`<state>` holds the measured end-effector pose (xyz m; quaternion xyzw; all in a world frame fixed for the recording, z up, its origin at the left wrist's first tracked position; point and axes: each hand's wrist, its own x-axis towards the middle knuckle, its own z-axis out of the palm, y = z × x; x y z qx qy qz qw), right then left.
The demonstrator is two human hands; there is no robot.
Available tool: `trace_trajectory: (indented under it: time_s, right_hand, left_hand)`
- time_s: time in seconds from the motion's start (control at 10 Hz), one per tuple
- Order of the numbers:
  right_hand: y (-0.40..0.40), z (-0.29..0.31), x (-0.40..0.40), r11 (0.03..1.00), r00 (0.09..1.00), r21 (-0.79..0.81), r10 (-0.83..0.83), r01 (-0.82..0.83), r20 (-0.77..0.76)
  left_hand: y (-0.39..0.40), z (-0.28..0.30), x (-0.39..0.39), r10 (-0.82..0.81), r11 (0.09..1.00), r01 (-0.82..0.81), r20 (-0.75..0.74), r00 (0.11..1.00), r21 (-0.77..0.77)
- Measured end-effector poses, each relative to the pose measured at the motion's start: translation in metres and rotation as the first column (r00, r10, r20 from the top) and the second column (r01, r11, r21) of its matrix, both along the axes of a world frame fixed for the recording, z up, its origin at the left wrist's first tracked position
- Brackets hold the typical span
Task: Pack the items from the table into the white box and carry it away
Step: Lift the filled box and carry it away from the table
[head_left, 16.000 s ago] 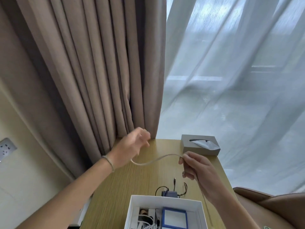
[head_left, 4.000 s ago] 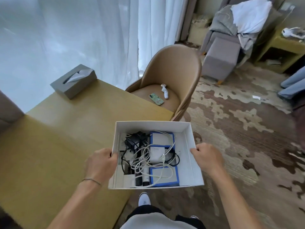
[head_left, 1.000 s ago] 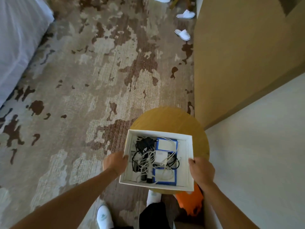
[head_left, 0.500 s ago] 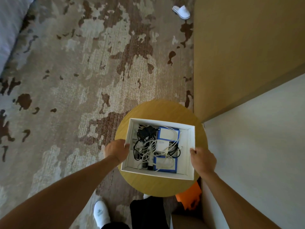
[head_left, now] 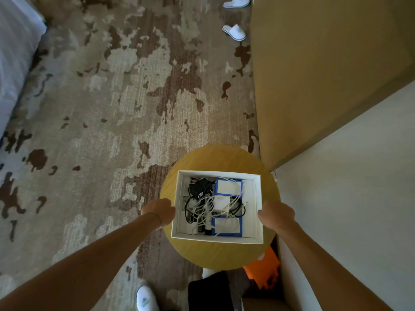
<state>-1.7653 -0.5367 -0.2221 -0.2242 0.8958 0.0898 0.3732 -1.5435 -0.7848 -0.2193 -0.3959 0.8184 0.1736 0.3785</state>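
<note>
While gripped by 2 hands, white box [head_left: 258, 209], round wooden table [head_left: 220, 254]

open: carpet [head_left: 107, 135] left of round table [head_left: 202, 160] | blocked: wall [head_left: 336, 198] and wooden panel [head_left: 314, 63] hard against table's right | white box [head_left: 258, 198] filled tabletop, narrow rim bare | slippers [head_left: 234, 32] lay far ahead

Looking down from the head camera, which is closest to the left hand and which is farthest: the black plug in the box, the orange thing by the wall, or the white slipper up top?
From the left hand:
1. Black plug, inside the white box, just right of the hand.
2. Orange thing, down low beside the wall, past the round table.
3. White slipper, far up the carpet by the wooden panel.
</note>
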Motion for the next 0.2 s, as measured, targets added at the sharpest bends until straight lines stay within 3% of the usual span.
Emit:
trace_trajectory:
  time_s: [0.1,0.2]
  right_hand:
    - [-0.011,0.041,0.005,0.972,0.991,-0.200,-0.106,0.120,0.077]
    - [-0.014,0.103,0.020,0.778,0.950,-0.546,-0.236,0.310,0.204]
  left_hand:
    - [0.008,0.056,-0.008,0.037,0.998,-0.029,-0.159,0.987,0.055]
    - [0.029,0.136,-0.002,0.129,0.990,-0.073,-0.591,0.797,0.118]
